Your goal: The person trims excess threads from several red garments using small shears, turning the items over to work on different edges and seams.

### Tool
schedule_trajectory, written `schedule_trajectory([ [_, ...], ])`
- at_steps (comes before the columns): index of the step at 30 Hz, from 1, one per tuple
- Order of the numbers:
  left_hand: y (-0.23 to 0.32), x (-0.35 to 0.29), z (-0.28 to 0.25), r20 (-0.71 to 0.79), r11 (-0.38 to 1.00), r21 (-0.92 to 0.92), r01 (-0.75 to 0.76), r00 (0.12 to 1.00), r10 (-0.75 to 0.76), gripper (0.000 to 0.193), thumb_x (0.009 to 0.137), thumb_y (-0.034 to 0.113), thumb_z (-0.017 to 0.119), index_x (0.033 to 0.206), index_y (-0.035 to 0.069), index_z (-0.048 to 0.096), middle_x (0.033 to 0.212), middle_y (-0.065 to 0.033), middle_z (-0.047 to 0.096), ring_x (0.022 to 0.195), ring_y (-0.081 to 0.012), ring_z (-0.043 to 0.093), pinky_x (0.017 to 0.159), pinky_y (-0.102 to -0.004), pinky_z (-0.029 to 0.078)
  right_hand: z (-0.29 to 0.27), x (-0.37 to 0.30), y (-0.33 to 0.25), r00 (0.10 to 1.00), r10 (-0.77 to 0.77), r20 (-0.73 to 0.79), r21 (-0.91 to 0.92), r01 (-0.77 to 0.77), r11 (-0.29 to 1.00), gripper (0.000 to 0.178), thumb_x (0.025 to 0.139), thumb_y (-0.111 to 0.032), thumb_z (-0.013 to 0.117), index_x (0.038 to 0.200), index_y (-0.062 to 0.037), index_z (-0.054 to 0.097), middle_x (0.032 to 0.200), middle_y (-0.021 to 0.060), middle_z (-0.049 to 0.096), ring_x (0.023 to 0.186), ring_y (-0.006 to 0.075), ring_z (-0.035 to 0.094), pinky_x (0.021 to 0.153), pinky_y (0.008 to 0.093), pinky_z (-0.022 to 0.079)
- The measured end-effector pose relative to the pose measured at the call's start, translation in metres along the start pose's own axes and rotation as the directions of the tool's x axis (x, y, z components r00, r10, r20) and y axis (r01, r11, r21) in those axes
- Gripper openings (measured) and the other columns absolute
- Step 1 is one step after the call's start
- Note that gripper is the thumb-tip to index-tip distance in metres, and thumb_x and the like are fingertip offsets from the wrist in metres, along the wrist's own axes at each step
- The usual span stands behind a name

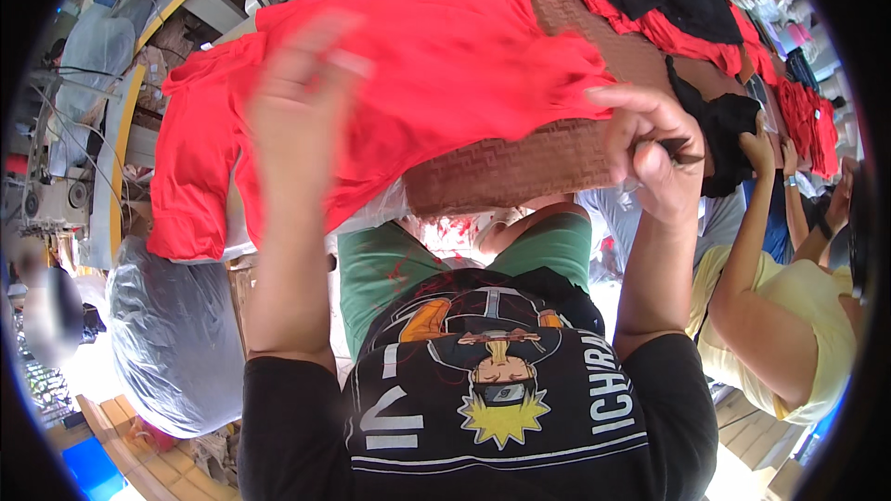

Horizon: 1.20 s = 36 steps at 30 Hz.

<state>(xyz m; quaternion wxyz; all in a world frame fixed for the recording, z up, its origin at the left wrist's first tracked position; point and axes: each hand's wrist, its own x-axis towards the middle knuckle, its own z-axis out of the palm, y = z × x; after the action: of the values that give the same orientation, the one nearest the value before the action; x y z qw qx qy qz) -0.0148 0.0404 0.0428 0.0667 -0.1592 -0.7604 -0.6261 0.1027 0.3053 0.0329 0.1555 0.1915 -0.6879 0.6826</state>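
A red garment [436, 46] lies spread over the table in front of me, one end hanging over the near left edge. My left hand [302, 74] is raised over its left part, smeared by motion, so its fingers do not show clearly. At the garment's right end is my right hand [654, 144], its index finger stretched toward the red cloth. Its other fingers are curled round a small dark pointed tool that looks like thread snips [685, 150]. Most of that tool is hidden in the palm.
The brown patterned tabletop [520, 167] shows at the near edge. Black cloth [729, 130] lies to the right, under the hand of a co-worker in a yellow top [770, 325]. More red garments [807, 125] lie far right. A stuffed plastic bag [172, 343] stands at left.
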Motion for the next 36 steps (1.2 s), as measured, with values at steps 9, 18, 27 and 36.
schedule_trajectory([
  [9,0.153,-0.048,-0.116,0.544,0.424,-0.839,-0.343,-0.484,0.685,0.026,0.088,0.018,0.045,0.097,0.001,0.063,0.093,-0.0099,0.062,0.089,-0.0264,0.061,0.087,-0.0403,0.046,-0.029,0.023,0.021,0.833,0.111,-0.543,-0.191,-0.251,0.949,0.022,0.092,-0.019,0.063,0.104,-0.0016,0.069,0.066,-0.0061,0.051,0.06,0.0013,0.044,0.056,0.0182,0.033],
  [18,0.126,-0.038,-0.069,0.688,0.59,-0.721,-0.364,-0.274,0.672,0.025,0.089,0.023,0.051,0.098,0.003,0.063,0.096,-0.0106,0.063,0.089,-0.0239,0.061,0.084,-0.0419,0.047,-0.051,0.015,0.07,0.828,0.124,-0.546,-0.307,-0.335,0.891,0.02,0.091,-0.015,0.066,0.105,-0.0016,0.068,0.074,-0.0059,0.059,0.064,0.0018,0.048,0.058,0.0194,0.04],
  [27,-0.082,0.098,0.124,0.609,0.419,0.458,-0.784,0.62,0.494,0.029,0.083,0.017,0.069,0.108,0.004,0.065,0.104,-0.0119,0.066,0.098,-0.0322,0.063,0.089,-0.0402,0.049,-0.068,-0.011,0.106,0.84,0.147,-0.522,-0.673,-0.512,0.534,0.035,0.082,-0.021,0.071,0.114,-0.0086,0.065,0.088,0.0187,0.068,0.082,0.0327,0.068,0.073,0.0422,0.051],
  [36,0.051,0.048,0.054,0.374,0.971,-0.237,-0.03,0.92,0.119,0.023,0.091,0.009,0.066,0.11,-0.003,0.063,0.1,-0.0026,0.067,0.092,-0.0081,0.061,0.085,-0.0256,0.049,-0.058,0.008,0.045,0.739,-0.042,-0.673,-0.612,-0.524,0.592,0.047,0.083,-0.022,0.071,0.125,-0.0106,0.053,0.094,0.0202,0.066,0.087,0.0342,0.067,0.075,0.0399,0.051],
])
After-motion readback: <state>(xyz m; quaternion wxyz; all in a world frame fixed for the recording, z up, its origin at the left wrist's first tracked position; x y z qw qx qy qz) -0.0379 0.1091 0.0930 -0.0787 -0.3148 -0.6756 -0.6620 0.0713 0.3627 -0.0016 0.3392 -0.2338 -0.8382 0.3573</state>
